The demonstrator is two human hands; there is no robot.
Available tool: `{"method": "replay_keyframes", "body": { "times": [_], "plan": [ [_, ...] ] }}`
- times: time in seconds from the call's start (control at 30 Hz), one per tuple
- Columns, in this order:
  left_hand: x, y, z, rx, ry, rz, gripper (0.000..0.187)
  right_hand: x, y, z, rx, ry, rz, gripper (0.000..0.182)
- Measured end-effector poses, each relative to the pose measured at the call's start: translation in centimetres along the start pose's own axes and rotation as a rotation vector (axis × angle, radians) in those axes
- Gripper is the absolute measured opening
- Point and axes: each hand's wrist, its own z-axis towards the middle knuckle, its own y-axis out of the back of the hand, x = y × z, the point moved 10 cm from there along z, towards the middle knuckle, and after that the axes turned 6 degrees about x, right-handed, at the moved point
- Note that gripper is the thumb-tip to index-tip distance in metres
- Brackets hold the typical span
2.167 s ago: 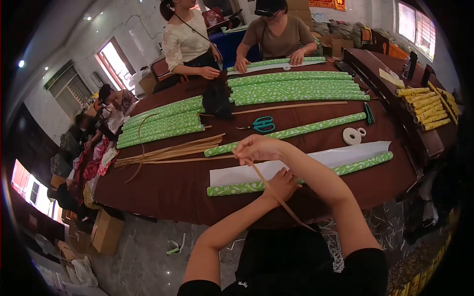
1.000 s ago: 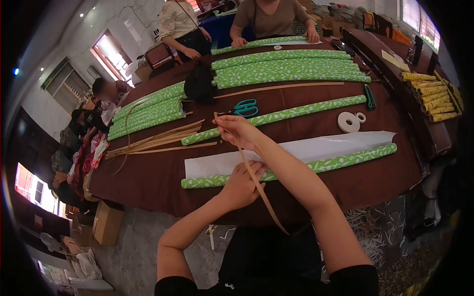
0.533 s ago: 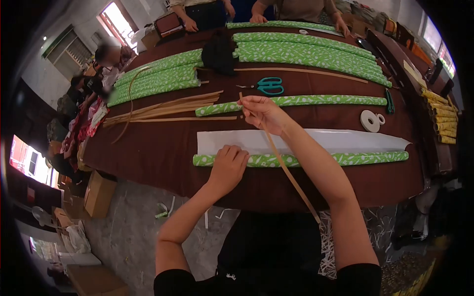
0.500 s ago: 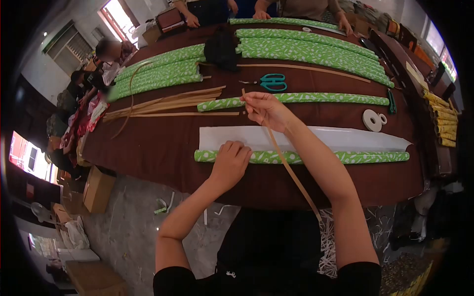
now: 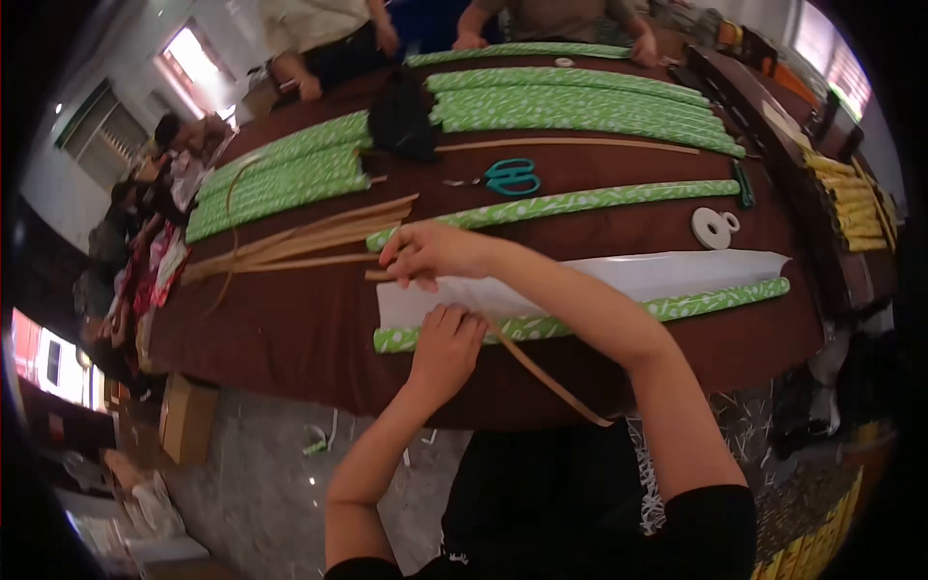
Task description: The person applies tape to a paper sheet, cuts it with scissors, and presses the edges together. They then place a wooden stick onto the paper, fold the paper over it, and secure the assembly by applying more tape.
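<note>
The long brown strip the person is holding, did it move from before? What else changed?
Yes. The right hand carried the strip end down and toward the person's left, from above the white sheet to its left edge, so the strip now lies much flatter. The left hand stayed pressed on the green roll. Scissors and tape rolls stayed put.

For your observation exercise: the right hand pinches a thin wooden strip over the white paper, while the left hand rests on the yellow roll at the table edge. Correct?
Not quite. The head view shows the left hand resting on a green patterned roll, not yellow. The right hand does pinch the wooden strip over the white paper.
</note>
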Motion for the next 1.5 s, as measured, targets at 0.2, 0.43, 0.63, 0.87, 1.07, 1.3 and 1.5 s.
{"method": "replay_keyframes", "body": {
  "times": [0.2, 0.43, 0.63, 0.87, 1.07, 1.3, 1.5],
  "plan": [
    [0.9, 0.3, 0.2, 0.037, 0.099, -0.198, 0.011, 0.0, 0.4, -1.4, 0.0, 0.06, 0.199, 0.018],
    [4.0, 3.5, 0.5, 0.015, 0.228, -0.358, 0.005, -0.7, 1.1, -0.8, -0.023, 0.122, 0.205, 0.017],
    [14.9, 6.4, -4.2, -0.364, 0.763, -0.576, 0.012, 0.1, 0.3, -1.2, -0.097, 0.15, -0.096, 0.02],
    [17.0, 4.1, -6.3, -0.536, 0.73, -0.99, 0.017, 0.1, -0.1, -0.9, -0.133, 0.122, -0.213, 0.021],
    [16.3, 3.5, -6.5, -0.53, 0.736, -1.091, 0.017, -0.1, -0.5, -0.9, -0.143, 0.078, -0.291, 0.02],
    [16.4, 2.6, -6.5, -0.47, 0.717, -1.126, 0.015, -0.7, -0.7, -0.9, -0.111, 0.03, -0.298, 0.023],
    [16.5, 3.6, -6.8, -0.594, 0.655, -1.179, 0.012, 0.6, -2.0, -1.3, -0.058, 0.091, -0.449, 0.039]
  ]
}}
